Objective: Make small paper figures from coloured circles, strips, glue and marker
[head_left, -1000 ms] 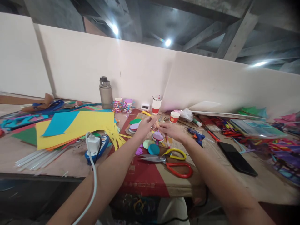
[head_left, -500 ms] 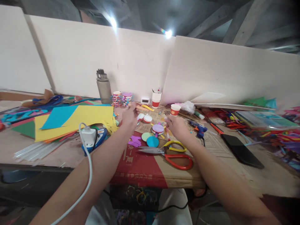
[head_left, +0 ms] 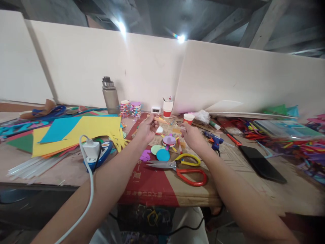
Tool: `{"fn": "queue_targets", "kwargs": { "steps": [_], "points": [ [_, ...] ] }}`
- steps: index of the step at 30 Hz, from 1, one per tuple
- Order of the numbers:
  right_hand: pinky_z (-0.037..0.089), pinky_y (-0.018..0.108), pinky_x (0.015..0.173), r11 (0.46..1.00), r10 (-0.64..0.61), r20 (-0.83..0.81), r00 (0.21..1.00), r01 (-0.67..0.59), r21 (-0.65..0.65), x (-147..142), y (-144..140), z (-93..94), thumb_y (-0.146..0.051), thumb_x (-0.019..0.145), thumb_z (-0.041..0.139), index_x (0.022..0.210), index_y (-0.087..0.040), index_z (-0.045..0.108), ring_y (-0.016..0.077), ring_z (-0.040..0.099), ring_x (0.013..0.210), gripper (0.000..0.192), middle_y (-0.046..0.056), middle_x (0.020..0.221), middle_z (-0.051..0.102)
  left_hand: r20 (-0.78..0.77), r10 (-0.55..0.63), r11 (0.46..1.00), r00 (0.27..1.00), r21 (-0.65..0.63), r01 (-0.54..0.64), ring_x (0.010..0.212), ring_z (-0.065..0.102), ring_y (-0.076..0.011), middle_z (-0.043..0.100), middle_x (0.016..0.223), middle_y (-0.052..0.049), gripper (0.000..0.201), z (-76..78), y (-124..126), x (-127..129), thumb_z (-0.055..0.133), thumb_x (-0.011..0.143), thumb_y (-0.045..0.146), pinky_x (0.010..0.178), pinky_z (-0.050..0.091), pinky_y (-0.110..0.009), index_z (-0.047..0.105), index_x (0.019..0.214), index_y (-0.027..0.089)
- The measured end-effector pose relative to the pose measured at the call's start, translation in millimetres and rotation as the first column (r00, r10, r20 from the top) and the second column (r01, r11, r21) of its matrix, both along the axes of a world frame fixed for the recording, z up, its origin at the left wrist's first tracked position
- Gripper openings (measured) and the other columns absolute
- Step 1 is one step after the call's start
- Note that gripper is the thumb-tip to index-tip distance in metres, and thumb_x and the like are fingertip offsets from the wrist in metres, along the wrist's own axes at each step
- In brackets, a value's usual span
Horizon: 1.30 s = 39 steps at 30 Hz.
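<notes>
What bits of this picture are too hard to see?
All in the head view:
- What the left hand pinches: a thin stick, too small to identify.
- Whether the right hand holds anything: its fingers face away.
- Contents of the red and white cup: too small.
- Colourful pieces at right: blurred, cut off by the edge.

Wooden table [head_left: 254,189], cluttered. Left side: yellow and blue paper sheets [head_left: 83,130], white plug block [head_left: 90,150], clear sticks [head_left: 30,166] near the front edge. Along the back edge: grey bottle [head_left: 110,96], red-and-white cup [head_left: 167,109]. Centre: cardboard [head_left: 157,184] at the front edge, scissors [head_left: 182,167] and paper discs [head_left: 159,152] on it. Right: black phone [head_left: 261,165], glue gun [head_left: 214,140], and coloured strips [head_left: 307,150], possibly paper.
</notes>
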State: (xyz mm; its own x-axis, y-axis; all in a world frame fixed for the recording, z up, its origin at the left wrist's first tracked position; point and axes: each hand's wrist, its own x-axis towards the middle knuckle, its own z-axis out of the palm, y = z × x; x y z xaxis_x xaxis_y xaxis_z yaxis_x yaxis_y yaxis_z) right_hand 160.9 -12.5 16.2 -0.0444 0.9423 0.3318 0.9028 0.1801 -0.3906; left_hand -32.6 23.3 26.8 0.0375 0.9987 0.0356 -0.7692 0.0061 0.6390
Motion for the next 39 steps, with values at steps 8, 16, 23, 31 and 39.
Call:
{"fn": "queue_targets", "kwargs": {
  "steps": [8, 16, 23, 31, 39],
  "points": [
    [0.045, 0.031, 0.078, 0.984, -0.030, 0.377, 0.926, 0.094, -0.152, 12, 17, -19.3, -0.011, 0.083, 0.057, 0.084, -0.010, 0.073, 0.0268, 0.068, 0.090, 0.016, 0.022, 0.095, 0.073, -0.145, 0.012, 0.994, 0.989, 0.112, 0.004, 0.049, 0.049, -0.0023, 0.055, 0.062, 0.003, 0.006, -7.7, -1, 5, 0.064, 0.086, 0.016, 0.046, 0.040, -0.013, 0.067, 0.085, 0.010],
    [0.043, 0.026, 0.077, 0.978, 0.205, -0.056, 0.977, -0.202, 0.051, -5, 6, -1.2, -0.032, 0.098, 0.040, 0.103, -0.016, 0.071, 0.0169, 0.062, 0.089, 0.035, 0.009, 0.102, 0.072, -0.463, 0.097, 0.964, 0.881, 0.263, 0.032, 0.048, 0.046, -0.0049, 0.052, 0.057, 0.004, 0.023, -19.8, -4, 16, 0.075, 0.074, 0.031, 0.047, 0.036, -0.018, 0.061, 0.073, 0.013],
    [0.029, 0.025, 0.056, 0.946, 0.324, -0.346, 0.881, -0.306, 0.108, -15, 5, -10.4, -0.035, 0.081, 0.061, 0.066, -0.016, 0.063, 0.0104, 0.041, 0.057, 0.024, -0.003, 0.059, 0.051, -0.613, 0.108, 0.935, 0.782, 0.331, 0.130, 0.053, 0.048, -0.0069, 0.057, 0.064, 0.001, 0.032, -17.5, -16, 26, 0.073, 0.074, 0.044, 0.052, 0.038, -0.019, 0.065, 0.081, 0.013],
    [0.037, 0.020, 0.047, 0.950, -0.105, -0.875, 0.473, -0.212, -0.229, -1, 11, -5.6, -0.033, 0.084, 0.063, 0.067, -0.018, 0.054, 0.0066, 0.044, 0.045, 0.025, -0.003, 0.056, 0.057, -0.974, 0.198, 0.980, -0.110, 0.194, 0.047, 0.064, 0.060, -0.0170, 0.064, 0.065, -0.007, 0.034, -22.3, -2, 10, 0.050, 0.089, 0.036, 0.059, 0.039, -0.026, 0.058, 0.062, 0.017],
    [0.040, 0.016, 0.042, 0.876, -0.228, -0.783, 0.578, -0.229, -0.424, -3, 16, -14.5, -0.021, 0.087, 0.063, 0.063, -0.015, 0.060, 0.0084, 0.055, 0.044, 0.026, 0.003, 0.053, 0.065, -0.864, 0.218, 0.960, -0.454, 0.106, 0.259, 0.082, 0.067, -0.0219, 0.075, 0.087, -0.012, 0.028, -29.4, -6, 11, 0.054, 0.085, 0.032, 0.069, 0.044, -0.026, 0.077, 0.084, 0.016]
  ]
}}
